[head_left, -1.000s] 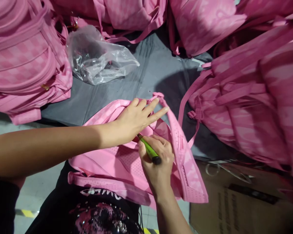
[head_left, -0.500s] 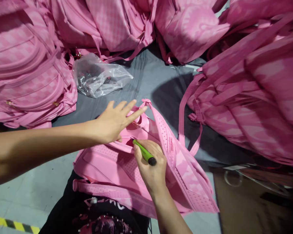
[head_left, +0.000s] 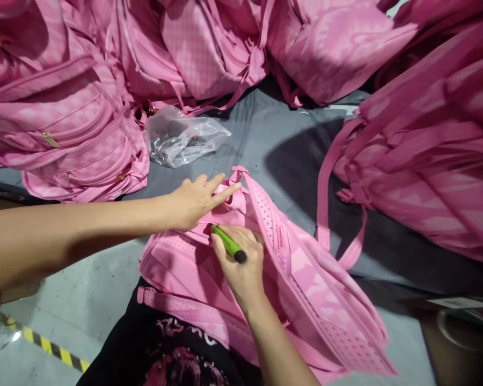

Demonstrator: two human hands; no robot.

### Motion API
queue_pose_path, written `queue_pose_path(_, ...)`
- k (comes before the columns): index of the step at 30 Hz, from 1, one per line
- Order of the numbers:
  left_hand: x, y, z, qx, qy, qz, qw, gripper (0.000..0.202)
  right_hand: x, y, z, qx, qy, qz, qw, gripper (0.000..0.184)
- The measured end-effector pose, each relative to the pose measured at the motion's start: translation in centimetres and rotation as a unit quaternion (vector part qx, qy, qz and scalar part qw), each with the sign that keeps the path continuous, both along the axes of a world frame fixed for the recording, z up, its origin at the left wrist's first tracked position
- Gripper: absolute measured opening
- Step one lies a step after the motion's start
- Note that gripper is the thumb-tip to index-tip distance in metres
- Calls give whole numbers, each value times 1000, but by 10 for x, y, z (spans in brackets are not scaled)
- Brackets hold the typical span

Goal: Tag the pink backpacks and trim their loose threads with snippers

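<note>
A pink backpack [head_left: 326, 262] lies across my lap and the table's near edge, its dotted straps and panels facing up. My left hand [head_left: 195, 203] rests on its upper end, fingers spread and partly bent, holding nothing. Between the fingers and thumb of my right hand [head_left: 245, 262] is a green marker [head_left: 228, 244] with black ends. The marker's far end points at the pink fabric just below my left hand. Whether its tip touches the fabric I cannot tell.
Pink checked backpacks [head_left: 84, 123] are piled at the left, with more along the back. A camouflage-patterned backpack [head_left: 418, 177] stands at the right. On the grey table cover [head_left: 249, 139] lies a crumpled clear plastic bag [head_left: 185, 139]. Yellow-black tape [head_left: 44, 343] marks the floor.
The marker and my right hand have shifted slightly left and up along the backpack. My left hand's fingers are a little more bent. The camera view has moved somewhat.
</note>
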State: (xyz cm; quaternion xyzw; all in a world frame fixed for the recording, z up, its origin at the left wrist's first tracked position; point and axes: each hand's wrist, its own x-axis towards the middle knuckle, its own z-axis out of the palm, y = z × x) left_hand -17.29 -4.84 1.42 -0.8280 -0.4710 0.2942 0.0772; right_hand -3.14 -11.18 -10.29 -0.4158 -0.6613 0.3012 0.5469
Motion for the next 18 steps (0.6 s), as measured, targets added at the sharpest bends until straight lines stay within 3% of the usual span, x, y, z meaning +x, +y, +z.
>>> queue_pose_path(5, -5, 2, 5, -25, -20, -6, 999, 110, -1, 1, 2, 1, -7, -1, 1000, 12)
queue_pose_path(11, -10, 2, 1, -10, -46, -12, 999, 97, 1, 0, 4, -9, -24, 6, 1000, 13)
queue_pose_path(18, -13, -1, -4, 8, -89, 1, 996, 95, 1, 1, 8, -11, -77, 24, 997, 17)
